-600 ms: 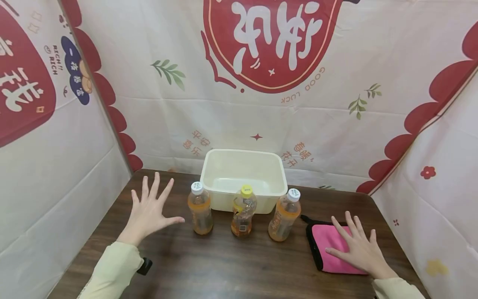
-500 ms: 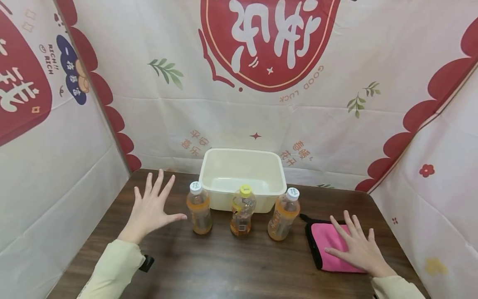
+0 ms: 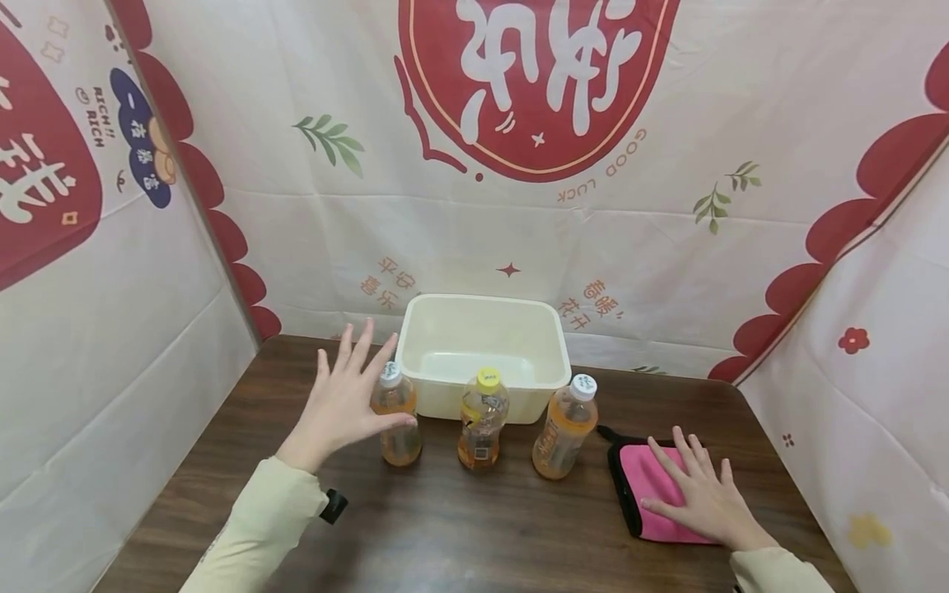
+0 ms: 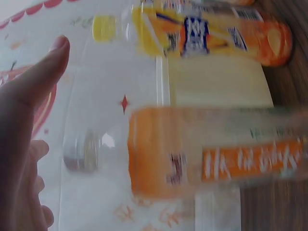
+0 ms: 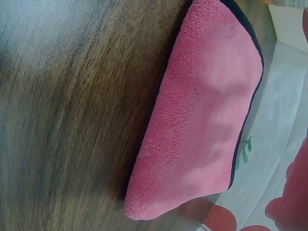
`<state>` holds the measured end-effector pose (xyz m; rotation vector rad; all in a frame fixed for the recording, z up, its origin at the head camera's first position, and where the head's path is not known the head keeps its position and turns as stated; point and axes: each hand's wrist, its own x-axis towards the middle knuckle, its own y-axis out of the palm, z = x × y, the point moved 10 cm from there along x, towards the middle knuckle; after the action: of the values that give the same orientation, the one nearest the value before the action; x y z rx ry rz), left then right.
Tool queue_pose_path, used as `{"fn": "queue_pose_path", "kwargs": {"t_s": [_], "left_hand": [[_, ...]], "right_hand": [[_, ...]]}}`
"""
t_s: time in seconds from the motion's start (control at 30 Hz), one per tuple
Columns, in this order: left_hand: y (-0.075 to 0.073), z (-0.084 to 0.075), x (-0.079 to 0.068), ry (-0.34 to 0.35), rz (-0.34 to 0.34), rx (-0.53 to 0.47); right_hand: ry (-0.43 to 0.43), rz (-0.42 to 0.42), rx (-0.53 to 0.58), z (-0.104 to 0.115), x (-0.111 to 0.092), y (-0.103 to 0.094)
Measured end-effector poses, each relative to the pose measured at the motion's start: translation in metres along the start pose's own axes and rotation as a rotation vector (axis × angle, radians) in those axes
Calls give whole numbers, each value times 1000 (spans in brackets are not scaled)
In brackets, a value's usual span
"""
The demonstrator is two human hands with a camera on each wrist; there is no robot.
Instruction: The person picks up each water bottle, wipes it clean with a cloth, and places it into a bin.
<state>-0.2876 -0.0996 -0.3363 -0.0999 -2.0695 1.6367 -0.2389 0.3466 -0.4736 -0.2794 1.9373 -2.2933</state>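
Observation:
My left hand [image 3: 343,412] is spread beside the left white-capped bottle [image 3: 400,445], its thumb and fingers overlapping the bottle in the head view. In the left wrist view that bottle [image 4: 216,151], with an orange label, looks slightly blurred, and my thumb points past its cap. A yellow-capped bottle [image 3: 482,428] of orange-brown drink stands in the middle. Farther right is another white-capped bottle [image 3: 563,436]. My right hand [image 3: 704,498], fingers spread and holding nothing, hovers over a folded pink cloth [image 3: 648,482] with black edging. The right wrist view shows the cloth's fluffy surface [image 5: 197,110].
Behind the bottles, a cream plastic bin [image 3: 534,403] stands close to the back wall. Printed white sheets [image 3: 474,222] enclose the brown wooden table [image 3: 445,535] at the back and both sides.
My left hand has moved right, up to the left bottle. My right hand has shifted slightly left over the cloth. The bottles, bin and cloth stay put.

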Motion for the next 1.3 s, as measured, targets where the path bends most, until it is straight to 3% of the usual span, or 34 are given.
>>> {"fn": "queue_pose_path", "kwargs": {"t_s": [0.27, 0.5, 0.7, 1.03, 1.3], "left_hand": [[-4, -41, 13, 100, -21, 19], [-9, -69, 23, 157, -45, 9], [-14, -85, 32, 187, -57, -27], [-23, -131, 50, 321, -119, -116], [-12, -160, 59, 332, -14, -169]], "right_hand": [[-9, 32, 29, -2, 1, 6], [-19, 24, 21, -5, 1, 9], [-21, 57, 71, -7, 1, 14], [-87, 66, 102, -6, 3, 16], [-102, 83, 75, -8, 5, 24]]}}
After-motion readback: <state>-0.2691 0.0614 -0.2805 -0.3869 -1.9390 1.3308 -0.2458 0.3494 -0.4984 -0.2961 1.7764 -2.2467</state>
